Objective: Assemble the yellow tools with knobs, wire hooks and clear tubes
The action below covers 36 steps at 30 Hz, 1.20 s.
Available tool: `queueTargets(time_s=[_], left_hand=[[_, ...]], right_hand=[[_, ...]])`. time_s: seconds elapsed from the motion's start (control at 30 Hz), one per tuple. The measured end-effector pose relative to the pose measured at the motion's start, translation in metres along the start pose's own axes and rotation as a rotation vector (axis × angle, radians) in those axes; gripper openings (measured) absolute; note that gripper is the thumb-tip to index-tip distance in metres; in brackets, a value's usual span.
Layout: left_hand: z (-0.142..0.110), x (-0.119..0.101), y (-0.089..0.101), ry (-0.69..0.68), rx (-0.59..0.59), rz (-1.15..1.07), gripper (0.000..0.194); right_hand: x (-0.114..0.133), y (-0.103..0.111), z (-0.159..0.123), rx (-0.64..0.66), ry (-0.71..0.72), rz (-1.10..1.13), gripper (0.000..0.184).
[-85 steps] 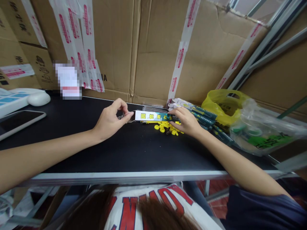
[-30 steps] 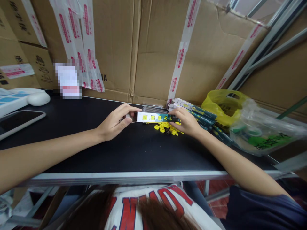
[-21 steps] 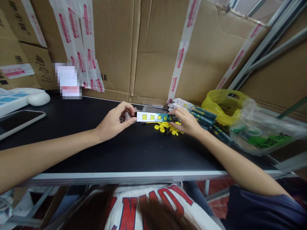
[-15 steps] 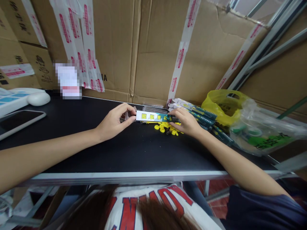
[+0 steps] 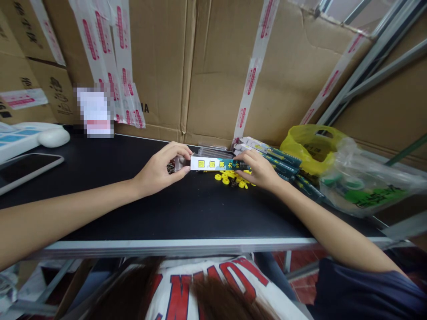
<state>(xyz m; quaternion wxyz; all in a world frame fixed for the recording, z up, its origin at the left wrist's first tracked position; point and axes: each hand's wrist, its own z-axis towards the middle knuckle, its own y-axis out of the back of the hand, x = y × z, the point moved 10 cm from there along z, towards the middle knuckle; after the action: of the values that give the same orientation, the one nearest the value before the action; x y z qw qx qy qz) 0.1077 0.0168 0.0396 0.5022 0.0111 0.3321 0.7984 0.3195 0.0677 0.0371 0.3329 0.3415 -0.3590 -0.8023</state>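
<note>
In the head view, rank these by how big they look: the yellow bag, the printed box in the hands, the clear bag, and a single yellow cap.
1. Clear bag
2. Yellow bag, partly behind the clear bag
3. Printed box, one end covered by the right hand
4. Single yellow cap, easily smallest

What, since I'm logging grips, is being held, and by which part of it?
A narrow printed box: the right hand holds its right end. The left hand has its fingers at the left end; whether they grip it is unclear.
</note>
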Motion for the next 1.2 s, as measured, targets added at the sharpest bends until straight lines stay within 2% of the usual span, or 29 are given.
queueTargets(time_s=[0.2, 0.83, 1.2], left_hand=[[0.0004, -0.0038, -0.0049, -0.035, 0.031, 0.021, 0.022], [-0.0013, 0.0007, -0.0055, -0.037, 0.040, -0.002, 0.018], [-0.0016, 0.0011, -0.0018, -0.008, -0.001, -0.015, 0.014]], right_hand=[[-0.0001, 0.0006, -0.0003, -0.004, -0.004, -0.014, 0.028], [0.0001, -0.0009, -0.0015, 0.017, -0.010, -0.001, 0.027], [0.0018, -0.0003, 0.0007, 0.020, -0.015, 0.017, 0.027]])
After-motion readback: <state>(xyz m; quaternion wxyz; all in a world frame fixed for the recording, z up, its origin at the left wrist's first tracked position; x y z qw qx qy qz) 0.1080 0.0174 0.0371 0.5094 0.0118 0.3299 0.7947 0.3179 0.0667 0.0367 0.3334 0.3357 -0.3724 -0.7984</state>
